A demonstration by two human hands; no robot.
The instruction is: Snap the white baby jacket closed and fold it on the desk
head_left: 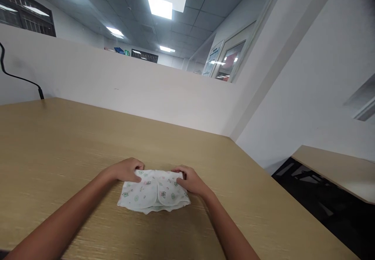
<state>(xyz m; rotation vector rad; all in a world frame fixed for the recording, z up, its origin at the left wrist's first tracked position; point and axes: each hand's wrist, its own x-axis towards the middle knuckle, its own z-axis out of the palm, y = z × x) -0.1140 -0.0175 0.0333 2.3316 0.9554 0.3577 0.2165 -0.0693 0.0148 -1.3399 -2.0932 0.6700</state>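
Note:
A white cloth item [143, 193] with small green, pink and dark printed figures lies folded on the wooden table, perhaps a small baby garment. Its lower edge is wavy, and a slit runs down its middle. My left hand [129, 170] grips the upper left corner, thumb on top and fingers behind. At the upper right corner my right hand [188, 180] pinches the cloth in the same way. The fingertips behind the cloth are partly hidden.
The wooden table [88, 135] meets a low white partition [146, 88] at the back. A black cable [23, 79] hangs at the far left. To the right stands another table [336, 168], with a dark gap between the two.

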